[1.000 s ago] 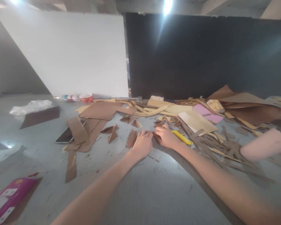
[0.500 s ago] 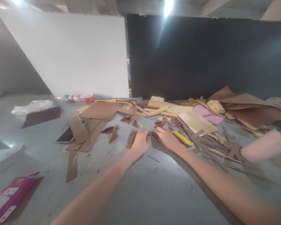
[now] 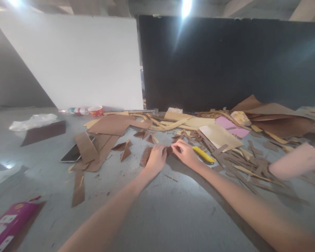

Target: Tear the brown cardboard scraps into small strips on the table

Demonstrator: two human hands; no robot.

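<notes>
Both my hands meet over a small brown cardboard piece (image 3: pixel 169 150) on the grey floor (image 3: pixel 157 210). My left hand (image 3: pixel 155 159) has its fingers curled down on the piece's left side. My right hand (image 3: pixel 185 153) pinches its right edge with fingers together. A yellow utility knife (image 3: pixel 204 154) lies just right of my right hand. Another brown cardboard scrap (image 3: pixel 145 156) lies beside my left hand.
Brown cardboard sheets (image 3: pixel 112 124) and triangles lie to the left, with a phone (image 3: pixel 73 153) half under one. Strips, tan sheets and a pink sheet (image 3: pixel 229 126) pile up on the right. A person's limb (image 3: pixel 299 161) reaches in at far right. White and black boards stand behind.
My hands have shifted slightly and closed in on the small cardboard piece; the view has drifted a little. Nothing else has moved.
</notes>
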